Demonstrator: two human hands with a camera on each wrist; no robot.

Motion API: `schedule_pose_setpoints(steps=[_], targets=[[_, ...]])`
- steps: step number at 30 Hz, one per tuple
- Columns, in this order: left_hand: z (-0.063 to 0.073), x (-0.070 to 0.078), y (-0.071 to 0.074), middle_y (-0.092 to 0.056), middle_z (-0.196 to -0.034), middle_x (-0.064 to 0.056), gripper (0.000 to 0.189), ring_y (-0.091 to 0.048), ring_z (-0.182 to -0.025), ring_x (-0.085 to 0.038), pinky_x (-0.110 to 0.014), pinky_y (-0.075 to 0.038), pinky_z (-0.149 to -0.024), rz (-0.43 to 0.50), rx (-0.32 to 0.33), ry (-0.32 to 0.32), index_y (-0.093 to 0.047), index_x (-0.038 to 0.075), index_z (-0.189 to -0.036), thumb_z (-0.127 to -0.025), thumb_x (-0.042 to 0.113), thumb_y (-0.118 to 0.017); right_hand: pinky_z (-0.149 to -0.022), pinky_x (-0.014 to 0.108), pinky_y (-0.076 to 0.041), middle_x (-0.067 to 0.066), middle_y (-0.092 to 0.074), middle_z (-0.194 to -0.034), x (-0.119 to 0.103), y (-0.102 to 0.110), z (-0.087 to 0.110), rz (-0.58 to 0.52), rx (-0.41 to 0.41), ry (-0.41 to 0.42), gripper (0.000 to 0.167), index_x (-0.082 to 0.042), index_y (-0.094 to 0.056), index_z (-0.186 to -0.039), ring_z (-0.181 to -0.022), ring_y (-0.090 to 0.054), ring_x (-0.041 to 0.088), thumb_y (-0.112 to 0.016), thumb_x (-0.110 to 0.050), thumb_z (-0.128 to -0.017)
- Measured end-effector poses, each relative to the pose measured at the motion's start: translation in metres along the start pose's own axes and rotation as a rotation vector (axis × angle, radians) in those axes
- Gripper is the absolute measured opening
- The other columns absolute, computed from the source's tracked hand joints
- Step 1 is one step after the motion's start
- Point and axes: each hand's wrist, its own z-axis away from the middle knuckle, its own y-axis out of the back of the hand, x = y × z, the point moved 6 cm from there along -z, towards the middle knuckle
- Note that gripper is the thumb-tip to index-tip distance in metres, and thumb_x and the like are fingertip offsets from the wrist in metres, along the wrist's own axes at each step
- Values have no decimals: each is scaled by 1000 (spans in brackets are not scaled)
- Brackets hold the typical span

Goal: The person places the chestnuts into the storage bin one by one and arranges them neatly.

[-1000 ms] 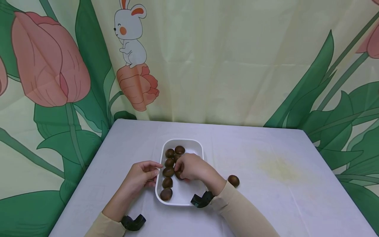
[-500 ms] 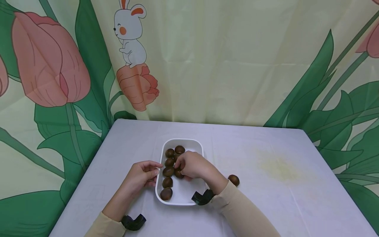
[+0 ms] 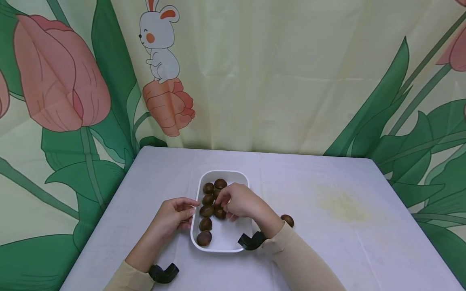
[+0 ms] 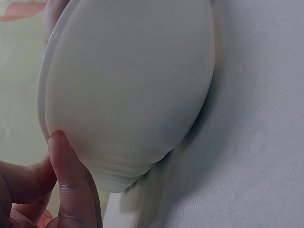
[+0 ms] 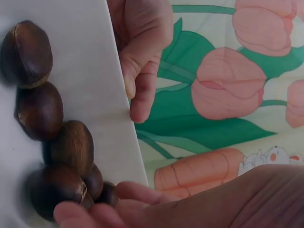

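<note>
A white tray holds several glossy brown chestnuts, one line of them along its left wall. My left hand pinches the tray's left rim; in the left wrist view the thumb presses on the outer wall just below the edge. Inside the tray, my right hand hovers over the second line of chestnuts, its fingers loosely bent. Its fingertips lie right at a chestnut in the right wrist view. That same hand partly covers the upper chestnuts in the head view.
A single loose chestnut lies on the white tablecloth right of the tray, partly behind the right forearm. Black wrist cameras sit on both wrists. A curtain with printed tulips and a rabbit hangs behind the table.
My right hand has shifted slightly up and to the right, uncovering more of the chestnut beneath its fingers, which stays in place. The left hand and tray have hardly moved.
</note>
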Motion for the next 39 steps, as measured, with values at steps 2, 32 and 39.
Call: schedule_pose_setpoints(steps=[2, 32, 39], targets=[[0, 0, 0, -69, -88, -6, 25, -67, -66, -16, -26, -59, -55, -2, 3, 3, -75, -4, -123, -98, -3, -72, -59, 44, -66, 10, -69, -82, 0, 2, 1, -30, -4, 10, 35, -1, -78, -103, -61, -72, 22, -50, 14, -88], [2, 2, -2, -68, -86, -5, 25, -67, -65, -16, -26, -59, -56, 2, 4, -4, -75, -5, -122, -98, -4, -71, -67, 39, -66, 19, -74, -112, 53, 75, 64, -192, 54, -74, 26, -4, -76, -119, -86, -76, 30, -65, 2, -96], [1, 1, -1, -68, -87, -6, 24, -66, -67, -17, -26, -59, -56, -9, 13, 1, -75, -4, -122, -98, -4, -71, -67, 40, -64, 19, -74, -112, 79, 87, 79, -177, 93, -120, 26, -3, -75, -119, -89, -74, 30, -66, 1, -95]])
